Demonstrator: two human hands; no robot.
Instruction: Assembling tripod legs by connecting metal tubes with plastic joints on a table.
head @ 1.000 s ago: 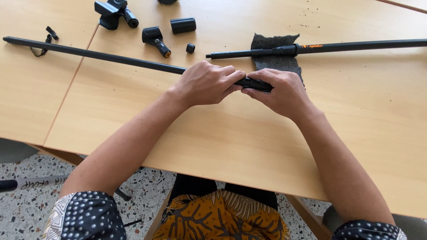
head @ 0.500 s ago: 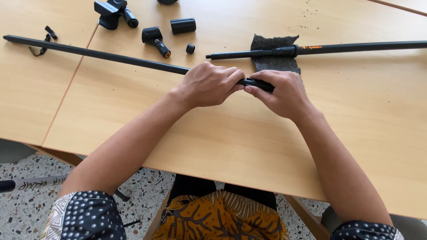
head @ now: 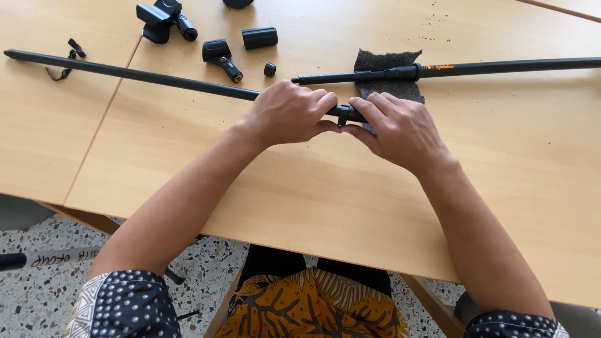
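Gripping noted: long thin black metal pole (head: pixel 134 73), lying on light wooden table (head: pixel 300 188), is clasped at its near end by left hand (head: pixel 288 114); small black collar (head: pixel 345 114) there is pinched by right hand (head: pixel 400 128); loose black fittings (head: pixel 219 53) lie unattached beyond

Just one view here, taken from a camera worn on the head and tilted steeply down over the surface (head: pixel 313 206). It's pointed forward and away from the body, so the forearms are seen coming in from the bottom edge and the far side of the surface is cut off at the top. Everything is caught from pretty close: the fingers (head: pixel 325 100) sit a little above the middle of the frame. The lap and a strip of speckled floor (head: pixel 37 294) are picked up below the near edge, nearer the camera than the fingers. No second view is supplied, so nothing is shared.
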